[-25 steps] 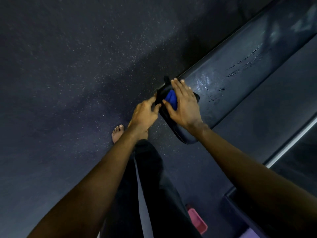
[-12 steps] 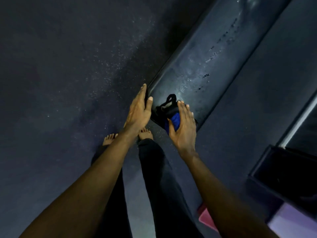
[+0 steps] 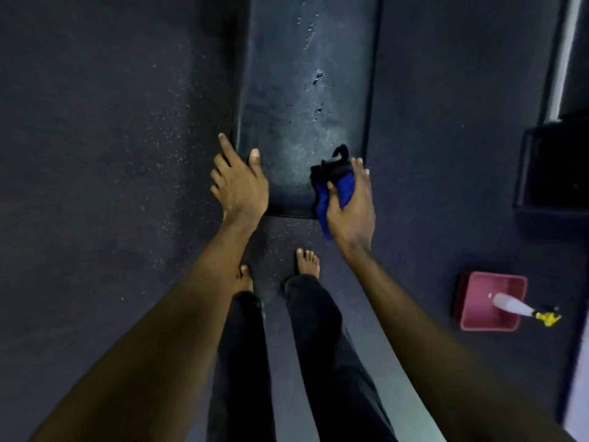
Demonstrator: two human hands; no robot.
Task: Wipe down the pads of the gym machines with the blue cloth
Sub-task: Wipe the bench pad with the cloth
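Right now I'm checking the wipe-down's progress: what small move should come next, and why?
Probably slide the blue cloth forward along the bench pad with the right hand: wet droplets sit farther up the pad, and the left hand rests on its near left corner.

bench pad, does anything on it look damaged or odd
Yes. The pad has a line of small dark, shiny marks running up its middle, beyond the blue cloth gripped in the right hand. They could be nicks in the cover or drops of liquid; the picture cannot settle which. The surface nearby looks hazy.
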